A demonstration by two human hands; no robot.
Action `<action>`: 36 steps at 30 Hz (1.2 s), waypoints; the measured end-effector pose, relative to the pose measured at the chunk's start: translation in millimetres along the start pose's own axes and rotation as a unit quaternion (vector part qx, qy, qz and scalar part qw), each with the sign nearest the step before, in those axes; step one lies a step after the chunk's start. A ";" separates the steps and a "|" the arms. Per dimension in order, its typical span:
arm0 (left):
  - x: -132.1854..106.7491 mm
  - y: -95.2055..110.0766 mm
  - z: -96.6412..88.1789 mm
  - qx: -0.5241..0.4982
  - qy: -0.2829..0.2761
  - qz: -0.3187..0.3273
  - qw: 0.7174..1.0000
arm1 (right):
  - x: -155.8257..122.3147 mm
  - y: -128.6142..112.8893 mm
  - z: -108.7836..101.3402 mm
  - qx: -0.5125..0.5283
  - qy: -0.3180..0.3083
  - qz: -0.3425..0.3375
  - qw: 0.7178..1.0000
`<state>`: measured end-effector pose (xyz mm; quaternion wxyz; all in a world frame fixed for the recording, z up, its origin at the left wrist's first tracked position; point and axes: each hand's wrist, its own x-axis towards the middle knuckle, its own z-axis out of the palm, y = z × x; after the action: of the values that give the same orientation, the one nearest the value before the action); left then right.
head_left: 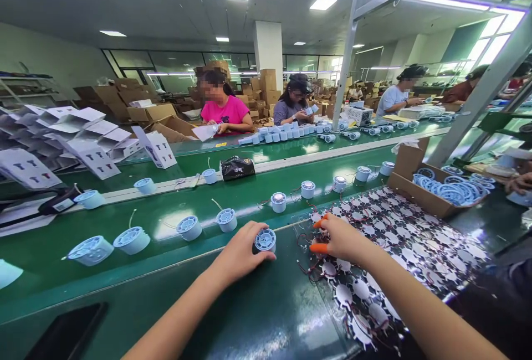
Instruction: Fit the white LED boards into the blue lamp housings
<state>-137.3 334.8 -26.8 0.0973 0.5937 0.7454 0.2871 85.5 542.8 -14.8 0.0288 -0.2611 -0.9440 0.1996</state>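
Observation:
My left hand is closed around a light-blue round plastic housing, keeping it on the green bench with its spoked face up. Over the near-left corner of a spread of white round boards with thin red and black wires is my right hand. Orange finger cots cover its thumb and forefinger, which are apart with a gap between them. I see nothing held there; its other fingers are partly hidden. More blue housings stand in a row on the green belt just beyond my left hand.
A cardboard box of blue rings stands at the right. A dark phone lies at the near left. Across the belt are a black packet, stacked white cartons and several people working. A metal post rises beyond the belt.

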 end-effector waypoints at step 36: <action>-25.3 37.6 11.1 -0.054 0.229 0.191 0.953 | -21.8 -97.4 5.0 0.388 0.151 0.010 0.909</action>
<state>-93.7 319.3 -20.4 -0.1005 0.6372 0.6042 0.4679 56.5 453.6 19.9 0.2676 -0.2658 -0.7736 0.5092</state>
